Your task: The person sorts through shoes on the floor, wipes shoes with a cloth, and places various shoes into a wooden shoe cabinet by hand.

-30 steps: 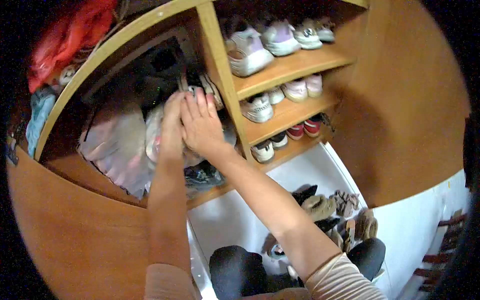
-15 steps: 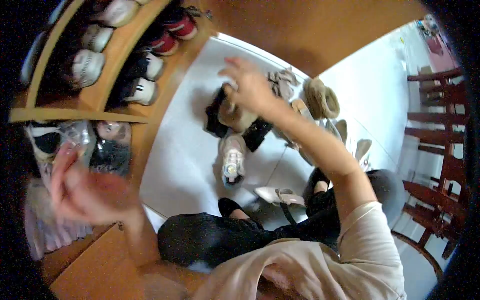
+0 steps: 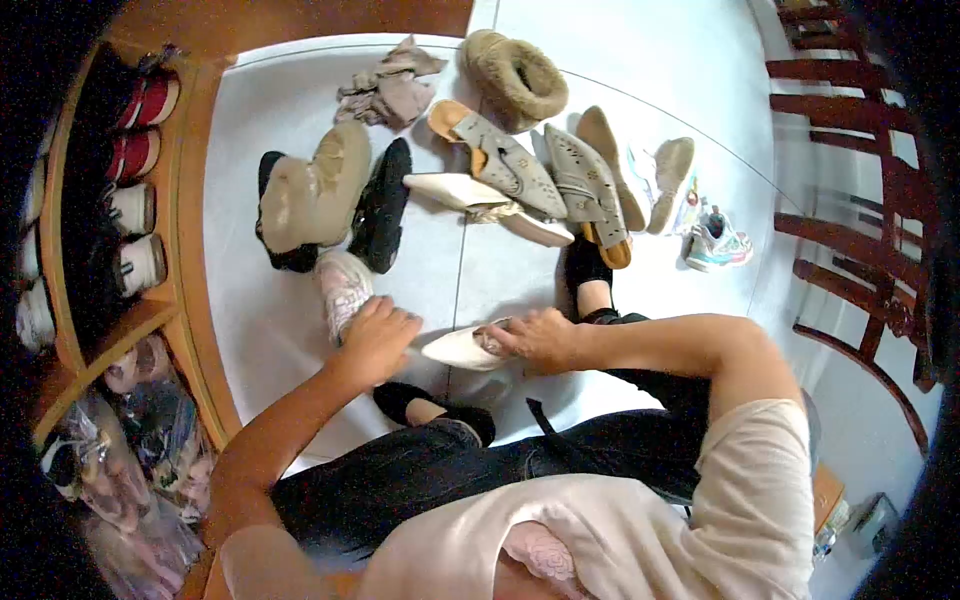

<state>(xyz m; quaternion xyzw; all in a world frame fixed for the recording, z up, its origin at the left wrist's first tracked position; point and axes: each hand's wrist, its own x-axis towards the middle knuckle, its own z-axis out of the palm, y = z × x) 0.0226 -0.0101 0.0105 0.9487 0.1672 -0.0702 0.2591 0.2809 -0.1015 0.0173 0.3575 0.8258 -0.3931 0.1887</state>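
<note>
My right hand [image 3: 545, 340] is closed on a white pointed shoe [image 3: 465, 348], its fingers at the shoe's opening and the toe pointing left. To the left, my left hand [image 3: 380, 340] overlaps the heel end of a pale pink and white sneaker [image 3: 345, 285]. Its fingers are slightly bent and apart, and I cannot tell whether they touch the sneaker. Just beyond stand beige ankle boots [image 3: 338, 175] among black shoes [image 3: 382, 205]. Another cream pointed shoe [image 3: 445, 188] with a knotted trim lies near grey perforated mules [image 3: 510, 165].
A wooden shoe rack [image 3: 190, 340] with shoes and plastic-bagged items [image 3: 110, 450] runs along the left. Farther back are a fur-lined boot [image 3: 515, 80] and a crumpled cloth [image 3: 395, 88]. Tan slip-ons [image 3: 672, 185] and a colourful sneaker [image 3: 718, 243] lie right, near dark wooden chairs [image 3: 850, 240].
My left hand has come from the rack to the sneaker. The right hand has moved back from the boots and taken hold of the white pointed shoe. The view has turned left to right.
</note>
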